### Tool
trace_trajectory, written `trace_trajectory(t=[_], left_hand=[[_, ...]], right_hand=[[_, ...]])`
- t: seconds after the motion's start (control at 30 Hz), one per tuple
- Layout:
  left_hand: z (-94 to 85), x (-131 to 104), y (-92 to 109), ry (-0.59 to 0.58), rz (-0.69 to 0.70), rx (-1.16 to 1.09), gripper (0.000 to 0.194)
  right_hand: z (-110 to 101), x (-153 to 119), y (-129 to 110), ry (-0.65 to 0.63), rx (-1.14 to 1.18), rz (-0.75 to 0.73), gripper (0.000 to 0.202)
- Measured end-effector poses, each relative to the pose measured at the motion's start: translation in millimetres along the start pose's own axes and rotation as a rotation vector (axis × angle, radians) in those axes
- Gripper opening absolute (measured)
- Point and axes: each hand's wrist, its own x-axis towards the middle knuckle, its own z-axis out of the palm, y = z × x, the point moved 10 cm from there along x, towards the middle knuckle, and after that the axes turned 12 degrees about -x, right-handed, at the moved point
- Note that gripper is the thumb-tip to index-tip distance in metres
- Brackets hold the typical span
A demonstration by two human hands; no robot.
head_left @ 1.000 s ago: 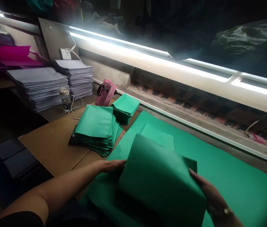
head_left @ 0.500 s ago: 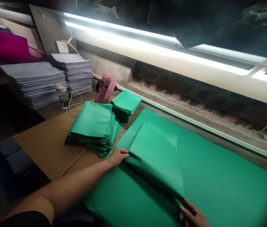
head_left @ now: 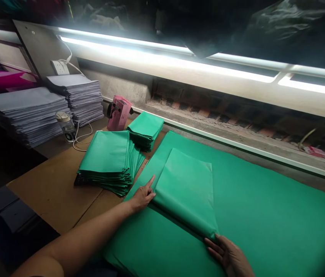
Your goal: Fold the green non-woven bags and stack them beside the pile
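Note:
A folded green sheet [head_left: 187,188] lies on a broad layer of larger green sheets [head_left: 266,204]. At its near left corner is my left hand [head_left: 143,196], index finger stretched out and the other fingers curled beside the edge. My right hand [head_left: 228,252] grips the near right corner of the folded sheet between thumb and fingers. To the left, a fanned pile of folded green pieces [head_left: 106,152] rests on brown board, with a smaller green pile [head_left: 145,127] behind it.
Brown board [head_left: 50,188] covers the left side. Beyond it stand tall stacks of pale sheets [head_left: 27,102], a clear bottle [head_left: 65,125], a white cable and a pink box [head_left: 118,112]. A lit tube lamp [head_left: 165,61] runs low above the back ledge.
The folded sheet now lies flatter, its near edge lowered. My left index finger has stretched out, where it was pinching the corner before. The view has shifted slightly.

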Motion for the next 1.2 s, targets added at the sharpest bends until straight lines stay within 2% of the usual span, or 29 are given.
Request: trace_trajectory(t=[0.13, 0.23, 0.27, 0.33, 0.4, 0.43, 0.5, 0.57, 0.63, 0.67, 0.7, 0.73, 0.8, 0.83, 0.87, 0.9, 0.93, 1.0, 1.07, 1.13, 1.2], left_hand=[[-0.8, 3.9, 3.7, -0.012, -0.088, 0.248, 0.070], [0.3, 10.1, 26.1, 0.017, -0.023, 0.488, 0.069], [7.5, 12.7, 35.3, -0.021, 0.039, 0.544, 0.069], [33.1, 15.3, 45.2, -0.219, 0.154, 0.597, 0.069], [57.6, 12.3, 38.9, -0.471, 0.172, 0.610, 0.072], [64.4, 10.6, 31.9, -0.563, 0.148, 0.624, 0.074], [68.2, 9.9, 18.3, -0.658, 0.090, 0.661, 0.080], [67.6, 11.7, 10.5, -0.690, 0.067, 0.687, 0.082], [68.2, 13.6, 6.3, -0.713, 0.054, 0.689, 0.083], [68.9, 14.4, 4.7, -0.724, 0.044, 0.688, 0.084], [69.7, 15.1, 3.6, -0.731, 0.037, 0.690, 0.086], [70.3, 15.5, 3.0, -0.736, 0.036, 0.694, 0.089], [69.9, 15.1, 3.5, -0.740, 0.065, 0.712, 0.097], [68.6, 13.9, 4.8, -0.742, 0.098, 0.722, 0.102], [66.7, 11.8, 6.7, -0.746, 0.142, 0.729, 0.105], [64.0, 9.0, 8.9, -0.752, 0.191, 0.732, 0.106], [60.3, 6.1, 11.0, -0.757, 0.235, 0.730, 0.104], [51.3, 1.2, 13.9, -0.762, 0.296, 0.717, 0.094], [43.2, -0.5, 14.5, -0.761, 0.316, 0.700, 0.084], [38.1, 0.9, 13.8, -0.752, 0.322, 0.684, 0.079], [35.9, 3.4, 11.7, -0.742, 0.327, 0.667, 0.077]], right_hand=[[0.0, -3.9, 1.0, 0.055, 0.012, 0.052, 0.047], [3.4, -6.0, -1.9, 0.092, -0.008, 0.045, 0.034], [5.5, -6.4, -2.4, 0.098, -0.016, 0.039, 0.031], [8.5, -6.6, -2.5, 0.107, -0.036, 0.033, 0.029], [6.8, -6.6, -5.1, 0.117, -0.091, 0.017, 0.028], [2.0, -6.8, -10.6, 0.142, -0.195, -0.016, 0.026], [-12.6, -9.6, -29.1, 0.242, -0.524, -0.112, 0.022], [-24.5, -15.7, -46.2, 0.383, -0.817, -0.181, 0.028], [-19.1, -26.8, -60.3, 0.542, -0.951, -0.298, 0.040], [-1.2, -34.1, -66.8, 0.588, -1.016, -0.418, 0.046], [29.5, -41.8, -70.8, 0.590, -1.137, -0.578, 0.051], [71.2, -50.1, -69.0, 0.537, -1.298, -0.768, 0.054], [153.3, -58.3, -35.2, 0.235, -1.603, -1.016, 0.057], [177.0, -60.9, -14.8, 0.104, -1.689, -1.061, 0.061], [185.2, -61.8, 1.4, 0.040, -1.740, -1.055, 0.064], [178.6, -61.2, 11.0, 0.054, -1.763, -1.014, 0.068], [159.3, -59.2, 14.9, 0.128, -1.767, -0.947, 0.071], [100.2, -52.7, 13.3, 0.315, -1.759, -0.778, 0.071], [49.0, -39.4, 5.1, 0.385, -1.762, -0.654, 0.071], [22.3, -12.5, -15.8, 0.383, -1.763, -0.576, 0.070], [16.3, 28.4, -55.0, 0.405, -1.748, -0.519, 0.069]])
